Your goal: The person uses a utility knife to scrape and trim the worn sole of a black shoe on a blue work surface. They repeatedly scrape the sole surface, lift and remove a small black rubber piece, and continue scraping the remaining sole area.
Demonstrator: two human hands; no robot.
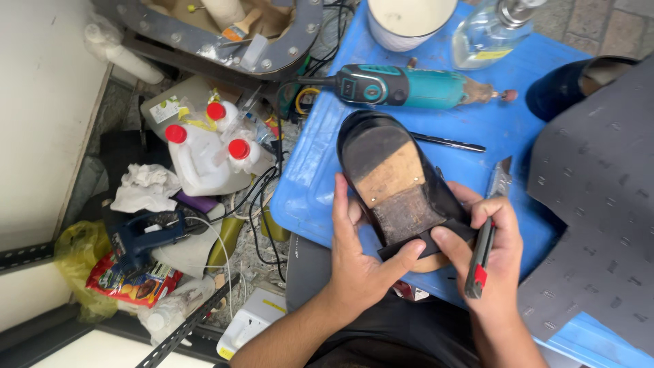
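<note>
A black shoe (388, 170) lies sole-up on a blue plastic table (320, 170), its worn tan and grey sole facing me. My left hand (357, 262) grips the shoe's heel end from the left, thumb pressing a dark rubber heel piece (422, 242) against the heel. My right hand (494, 262) holds the heel from the right, its thumb on the same rubber piece. A red and black utility knife (479, 262) is tucked under my right fingers, pointing down.
A teal rotary tool (409, 86) lies on the table beyond the shoe, beside a clear bottle (487, 31) and a white bucket (405, 20). A grey rubber sheet (599, 204) covers the right. White jugs with red caps (204, 153), cables and a blue power tool (146, 235) clutter the floor at left.
</note>
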